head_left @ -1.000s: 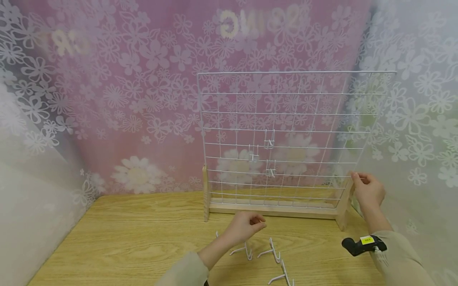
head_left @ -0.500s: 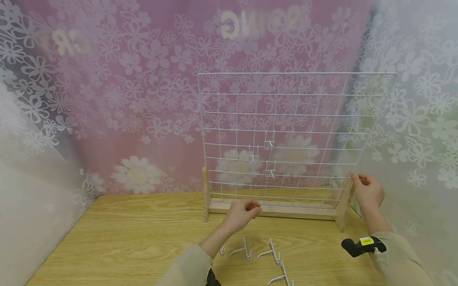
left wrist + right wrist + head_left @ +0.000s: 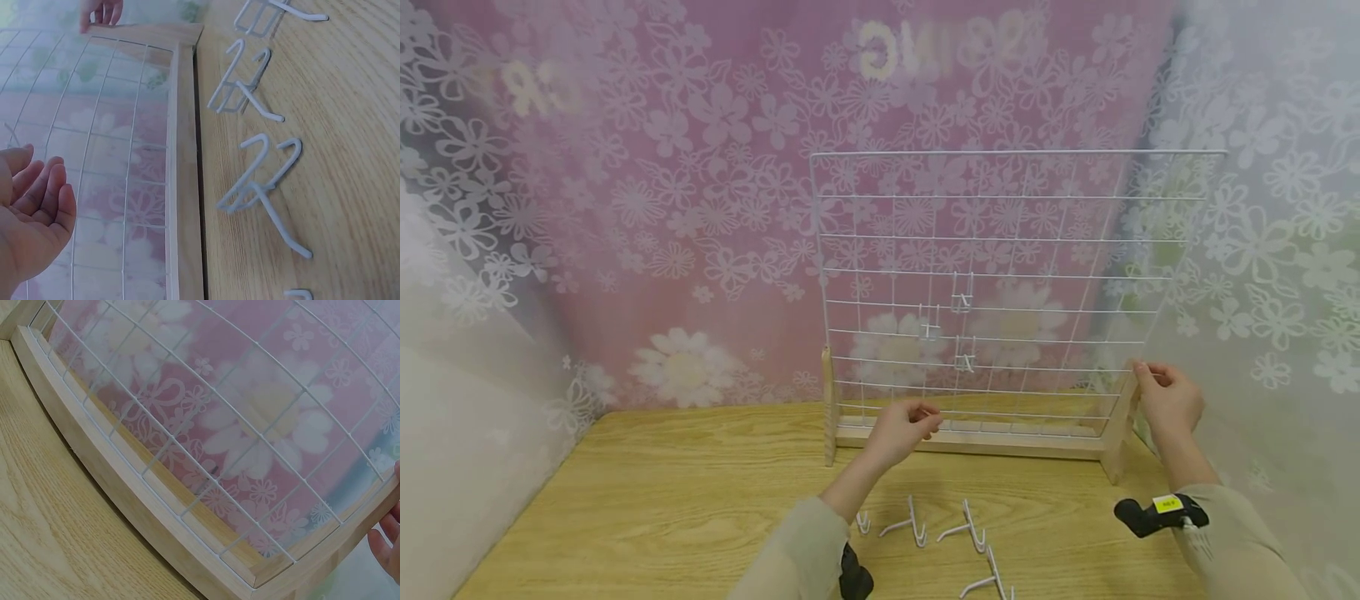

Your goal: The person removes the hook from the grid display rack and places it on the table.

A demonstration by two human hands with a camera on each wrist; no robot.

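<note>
A white wire grid panel [image 3: 1022, 250] stands upright in a light wooden stand [image 3: 1022, 446]. My right hand [image 3: 1172, 396] grips the top of the stand's right post, with fingers [image 3: 382, 544] behind the wood in the right wrist view. My left hand [image 3: 898, 429] hovers before the panel's lower left part, fingers loosely curled; nothing shows between them in the left wrist view. Three white hooks hang on the grid: an upper hook [image 3: 962, 302], a left hook [image 3: 929, 327] and a lower hook [image 3: 965, 361].
Several loose white hooks lie on the wood-grain table [image 3: 685, 500], among them a middle hook [image 3: 914, 523], a right hook [image 3: 967, 527] and a front hook [image 3: 991, 575]. Behind the panel hangs a pink flowered curtain [image 3: 700, 208], with a pale flowered one [image 3: 1285, 250] at the right.
My left hand has risen from above the loose hooks toward the panel, slightly leftward. The right hand keeps its grip on the post.
</note>
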